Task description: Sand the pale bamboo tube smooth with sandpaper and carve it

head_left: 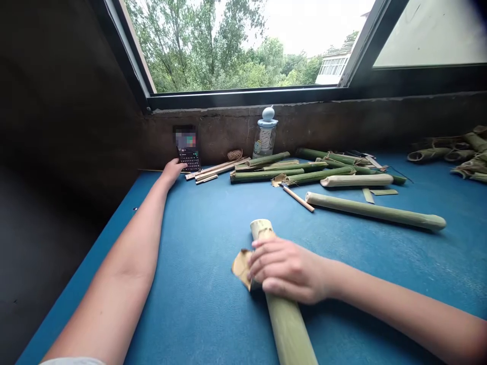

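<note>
My right hand (287,268) lies curled over a thick green bamboo stalk (287,319), which runs from the lower edge of the view up across the blue table (198,263). A torn piece of tan bamboo sheath (242,268) sticks out beside my fingers, at the stalk's far end. My left arm stretches to the far left, where my left hand (173,170) meets the lower corner of a small dark keypad device (189,159). Its upper part is pixelated, and I cannot tell whether the hand grips it.
Several green bamboo lengths (375,210), pale split strips (216,170) and a thin wooden stick (299,198) lie on the far table. A capped plastic bottle (265,134) and a small woven basket (235,154) stand by the concrete wall (323,121), beneath a window (243,45). Cut bamboo pieces (449,154) lie at the right.
</note>
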{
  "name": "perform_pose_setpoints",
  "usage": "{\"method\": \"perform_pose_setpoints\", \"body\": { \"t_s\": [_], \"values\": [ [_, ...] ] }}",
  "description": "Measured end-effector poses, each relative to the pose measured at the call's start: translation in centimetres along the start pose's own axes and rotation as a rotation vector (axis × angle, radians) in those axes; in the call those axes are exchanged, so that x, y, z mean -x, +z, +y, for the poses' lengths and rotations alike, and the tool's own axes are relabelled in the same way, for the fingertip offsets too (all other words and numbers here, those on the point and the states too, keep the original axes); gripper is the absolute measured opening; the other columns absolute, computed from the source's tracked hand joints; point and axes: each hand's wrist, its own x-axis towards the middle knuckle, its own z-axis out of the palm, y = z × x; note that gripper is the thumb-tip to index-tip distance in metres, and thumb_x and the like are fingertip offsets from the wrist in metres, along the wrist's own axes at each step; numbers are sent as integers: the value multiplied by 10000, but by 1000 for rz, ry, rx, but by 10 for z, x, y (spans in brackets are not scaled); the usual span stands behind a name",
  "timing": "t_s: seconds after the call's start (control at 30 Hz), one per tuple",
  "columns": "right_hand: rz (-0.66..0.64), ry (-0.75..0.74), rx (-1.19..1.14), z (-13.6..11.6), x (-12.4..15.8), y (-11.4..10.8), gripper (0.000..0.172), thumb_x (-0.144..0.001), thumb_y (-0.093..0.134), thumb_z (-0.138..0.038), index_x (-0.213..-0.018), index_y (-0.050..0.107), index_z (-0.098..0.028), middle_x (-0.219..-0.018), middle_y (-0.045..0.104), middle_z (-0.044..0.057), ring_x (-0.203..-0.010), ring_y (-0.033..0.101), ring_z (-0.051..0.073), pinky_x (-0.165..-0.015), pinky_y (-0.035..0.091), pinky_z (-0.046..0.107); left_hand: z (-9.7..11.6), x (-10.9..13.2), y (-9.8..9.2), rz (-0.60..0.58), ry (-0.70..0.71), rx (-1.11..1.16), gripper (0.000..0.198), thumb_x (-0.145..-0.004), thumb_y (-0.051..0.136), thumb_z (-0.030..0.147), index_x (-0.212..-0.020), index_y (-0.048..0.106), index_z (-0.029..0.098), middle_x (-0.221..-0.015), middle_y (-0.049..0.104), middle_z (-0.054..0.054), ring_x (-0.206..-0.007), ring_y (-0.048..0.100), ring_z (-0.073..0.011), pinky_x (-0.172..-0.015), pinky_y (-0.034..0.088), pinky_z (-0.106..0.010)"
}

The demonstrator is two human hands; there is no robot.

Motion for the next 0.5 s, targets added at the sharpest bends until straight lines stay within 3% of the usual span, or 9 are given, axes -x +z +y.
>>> {"method": "perform_pose_setpoints", "body": {
  "t_s": [0.13, 0.33, 0.5],
  "values": [
    [68, 164, 82, 11, 4, -11, 257, -1033, 440, -218, -1013, 691, -166, -1022, 780, 80, -1146, 655, 206, -1157, 359, 440, 0, 1, 0, 15, -5, -16, 332, -706, 615, 308, -969, 706, 126, -1107, 739, -136, -1105, 656, -321, -1019, 472, -407],
    [-56, -33, -32, -23, -3, 16, 247, -1030, 466, -291, -975, 677, -176, -976, 792, 47, -1047, 700, 166, -1170, 362, 344, 4, 1, 2, 49, -22, -85, 293, -803, 591, 395, -905, 694, 140, -1050, 733, -141, -1061, 658, -318, -990, 476, -399],
    [-8, 36, 10, -9, -2, 6, 258, -1036, 454, -253, -970, 685, -159, -977, 783, 72, -1051, 693, 185, -1132, 390, 382, 10, 3, 3, 90, -52, -150, 335, -886, 520, 442, -804, 659, 148, -1004, 728, -157, -1033, 657, -325, -973, 475, -403]
  ]
}}
